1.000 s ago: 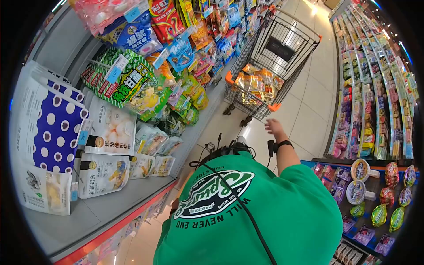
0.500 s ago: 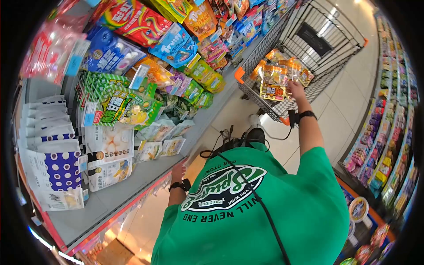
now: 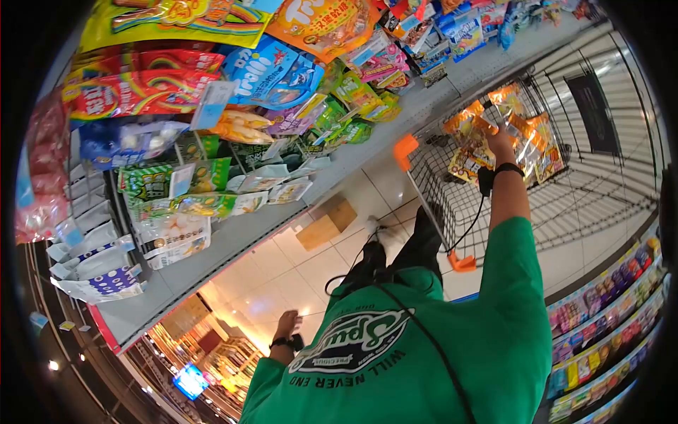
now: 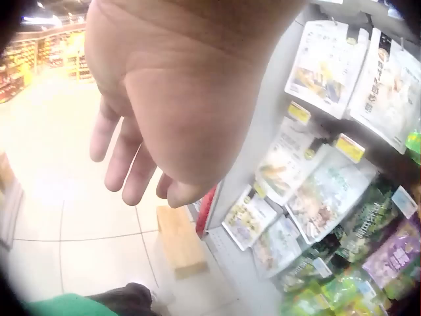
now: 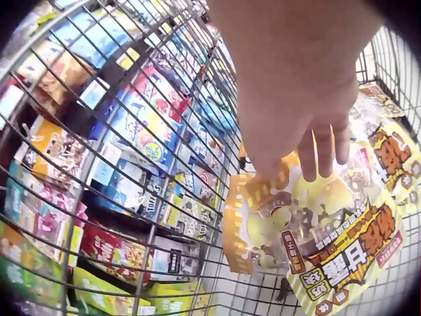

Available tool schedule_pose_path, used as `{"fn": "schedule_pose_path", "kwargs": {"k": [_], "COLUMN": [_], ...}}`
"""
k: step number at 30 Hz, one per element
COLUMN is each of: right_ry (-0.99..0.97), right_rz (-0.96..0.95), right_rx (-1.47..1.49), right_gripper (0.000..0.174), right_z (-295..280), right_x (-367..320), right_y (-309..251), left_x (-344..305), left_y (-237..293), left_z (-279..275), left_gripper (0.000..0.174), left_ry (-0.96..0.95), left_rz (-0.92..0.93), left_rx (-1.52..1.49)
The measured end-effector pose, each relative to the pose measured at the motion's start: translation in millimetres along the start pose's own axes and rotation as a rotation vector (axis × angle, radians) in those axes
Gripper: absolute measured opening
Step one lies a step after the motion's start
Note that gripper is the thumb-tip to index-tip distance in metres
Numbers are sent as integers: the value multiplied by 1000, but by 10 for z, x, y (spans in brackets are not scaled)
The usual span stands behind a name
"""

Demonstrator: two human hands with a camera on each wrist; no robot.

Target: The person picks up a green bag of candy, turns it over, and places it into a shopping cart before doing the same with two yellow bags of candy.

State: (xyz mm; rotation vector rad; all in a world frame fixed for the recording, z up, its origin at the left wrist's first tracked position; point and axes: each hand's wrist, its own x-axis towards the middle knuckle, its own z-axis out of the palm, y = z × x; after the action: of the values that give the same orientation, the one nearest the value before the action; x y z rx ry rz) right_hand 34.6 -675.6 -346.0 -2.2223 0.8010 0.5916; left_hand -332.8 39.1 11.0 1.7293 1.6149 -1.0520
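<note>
My right hand [image 3: 500, 145] reaches down into the wire shopping cart [image 3: 462, 263], over a pile of orange-and-yellow snack bags [image 3: 544, 152]. In the right wrist view, this hand [image 5: 289, 125] pinches one striped snack bag [image 5: 335, 243] near its upper edge; the thumb's tip is hidden. The bag tilts against others in the cart. My left hand [image 3: 286, 325] hangs beside my body, holding nothing. Its fingers [image 4: 131, 171] droop loosely in the left wrist view, over the floor and near the shelf's end.
A grey shelf [image 3: 191, 272] with hanging candy bags [image 3: 275, 78] runs along the left, close to the cart's side. Packed racks [image 3: 607, 318] stand at the right. A cardboard box [image 3: 326, 225] lies on the tiled floor by the shelf. A cable [image 3: 424, 332] crosses my shirt.
My right hand has gone from in front of the cart to down among its snack bags. My left hand has come into view. The view has turned, and the cart appears nearer and farther right.
</note>
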Motion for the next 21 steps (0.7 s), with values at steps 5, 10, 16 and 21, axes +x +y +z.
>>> {"fn": "schedule_pose_path", "kwargs": {"k": [5, 10, 16, 21], "right_ry": [49, -96, 297, 90], "right_rz": [168, 256, -596, -708], "right_rx": [-3, -87, -650, -1223], "right_gripper": [70, 57, 31, 39], "right_z": [286, 368, 827, 622], "right_x": [264, 214, -10, -672], "right_y": [204, 424, 1481, 1014], "left_x": [-281, -336, -203, 345], "left_y": [-396, -616, -947, -1407], "left_z": [100, 341, 700, 900], "left_gripper": [29, 28, 27, 27], "left_ry": [83, 62, -2, -58], "left_rz": [-131, -73, -9, 358], "left_rx": [-53, -111, -246, -395]}}
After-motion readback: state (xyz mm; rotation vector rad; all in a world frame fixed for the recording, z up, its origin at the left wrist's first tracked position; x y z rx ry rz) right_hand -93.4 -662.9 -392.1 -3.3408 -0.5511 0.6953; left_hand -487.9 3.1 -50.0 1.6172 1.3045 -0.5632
